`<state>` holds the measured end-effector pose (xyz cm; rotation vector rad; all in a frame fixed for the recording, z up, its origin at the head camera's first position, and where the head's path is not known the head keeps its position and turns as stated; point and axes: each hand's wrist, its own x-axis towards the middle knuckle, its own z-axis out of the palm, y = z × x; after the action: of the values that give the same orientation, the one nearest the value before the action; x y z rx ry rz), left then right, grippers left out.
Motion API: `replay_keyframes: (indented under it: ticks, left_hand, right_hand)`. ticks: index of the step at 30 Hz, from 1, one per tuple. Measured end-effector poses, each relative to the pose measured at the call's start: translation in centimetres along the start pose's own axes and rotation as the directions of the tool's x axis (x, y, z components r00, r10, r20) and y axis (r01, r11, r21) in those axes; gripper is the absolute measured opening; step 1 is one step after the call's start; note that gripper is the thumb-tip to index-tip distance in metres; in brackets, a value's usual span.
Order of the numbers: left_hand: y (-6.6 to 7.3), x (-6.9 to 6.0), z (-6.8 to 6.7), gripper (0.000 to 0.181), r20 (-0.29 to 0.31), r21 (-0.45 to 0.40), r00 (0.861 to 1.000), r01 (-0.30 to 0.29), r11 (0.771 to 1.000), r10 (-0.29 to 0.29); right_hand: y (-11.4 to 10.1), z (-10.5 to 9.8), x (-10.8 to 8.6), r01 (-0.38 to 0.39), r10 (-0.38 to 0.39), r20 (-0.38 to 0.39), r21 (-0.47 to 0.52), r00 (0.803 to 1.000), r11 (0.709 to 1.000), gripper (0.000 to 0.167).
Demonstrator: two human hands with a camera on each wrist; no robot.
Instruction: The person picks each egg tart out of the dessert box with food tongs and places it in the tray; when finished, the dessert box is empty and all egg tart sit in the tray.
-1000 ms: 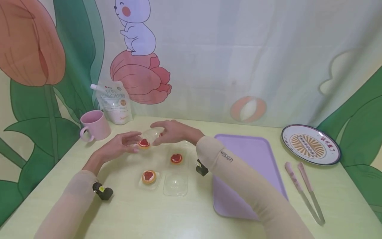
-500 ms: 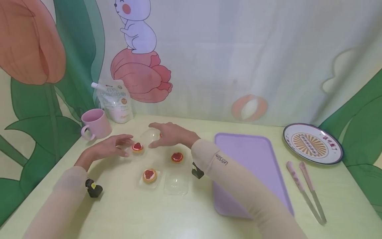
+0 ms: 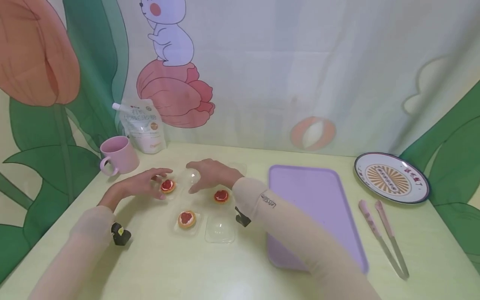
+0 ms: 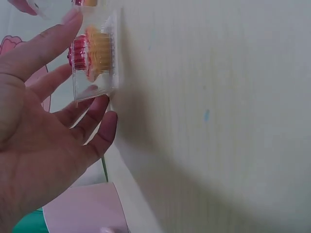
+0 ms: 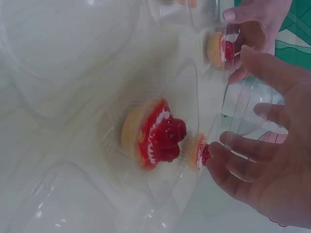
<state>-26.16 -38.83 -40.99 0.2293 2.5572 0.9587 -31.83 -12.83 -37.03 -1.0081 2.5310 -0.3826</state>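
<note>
Left hand (image 3: 140, 183) was curved, part-open, around a cased tart (image 3: 167, 186). A clear lid (image 3: 192, 176) was held by the half-open right hand (image 3: 211, 173).

Pale curtain (image 3: 255, 75), large printed tulips (image 3: 33, 54), green leaves (image 3: 35, 166), white cartoon animal (image 3: 172, 43), pale yellow tabletop (image 3: 157, 266), soft light

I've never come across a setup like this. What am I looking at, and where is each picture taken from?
No machine here: a person works bare-handed. The wide picture comes from a head-worn camera; the two close ones from a camera on each wrist. The left hand holds a clear case containing a red-topped tart; the right hand holds a clear cover. On the table lie more tarts, a purple tray, pink-handled tongs and a patterned plate; a pink mug and a pouch stand at the back left.
</note>
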Motion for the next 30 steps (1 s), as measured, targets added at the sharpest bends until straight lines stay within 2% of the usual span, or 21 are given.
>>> replay_keyframes:
  ticks: [5, 10, 16, 19, 23, 30]
  left_hand:
    - [0.0, 0.0, 0.1, 0.084, -0.021, 0.018, 1.000, -0.013, 1.000, 0.013]
    - [-0.4, -0.3, -0.2, 0.083, -0.011, 0.014, 1.000, 0.011, 1.000, -0.011]
    - [-1.2, -0.6, -0.7, 0.080, -0.010, -0.004, 1.000, 0.011, 1.000, -0.011]
    - [-1.5, -0.7, -0.8, 0.079, -0.006, -0.024, 1.000, -0.001, 1.000, 0.000]
    - [-1.6, -0.7, -0.7, 0.078, 0.009, -0.056, 1.000, -0.005, 0.998, 0.005]
    - [-1.8, -1.0, -0.8, 0.078, 0.012, -0.077, 1.000, -0.002, 0.997, 0.003]
  right_hand:
    - [-0.5, 0.3, 0.0, -0.007, 0.006, 0.006, 0.020, 1.000, 1.000, 0.078]
    - [-1.3, 0.4, -0.1, 0.007, -0.007, -0.001, 0.005, 1.000, 1.000, 0.077]
    - [-2.5, 0.7, 0.1, 0.035, -0.035, -0.002, -0.086, 0.999, 0.996, 0.076]
    - [-2.8, 1.0, 0.2, 0.020, -0.020, 0.001, -0.118, 1.000, 0.993, 0.075]
    - [-2.9, 1.2, 0.4, 0.004, -0.004, -0.004, -0.103, 1.000, 0.995, 0.074]
    - [-3.1, 1.6, 0.4, -0.032, 0.036, 0.038, -0.106, 0.999, 0.994, 0.073]
